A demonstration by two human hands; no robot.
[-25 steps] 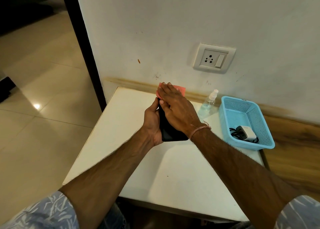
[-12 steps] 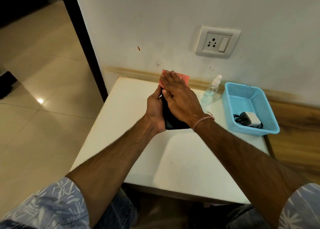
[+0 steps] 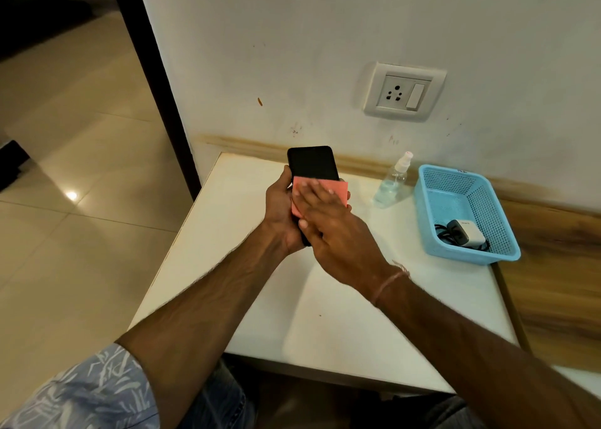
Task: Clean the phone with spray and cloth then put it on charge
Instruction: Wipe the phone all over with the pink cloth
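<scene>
Tiled floor across the left of the frame, with a dark door frame running down from the top. Just left of centre, left hand wrapped around the phone, gripping its lower half from behind, thumb on the left edge. Phone held above the white table, screen dark, upper half showing, tilted slightly left. At centre, right hand laid flat, fingers spread, pressing the pink cloth against the screen's lower half. Thread bracelet on the right wrist. Right of centre, clear spray bottle standing upright on the table near the wall. Above it, wall socket. Far right, blue basket on the table, with a white charger and black cable inside.
</scene>
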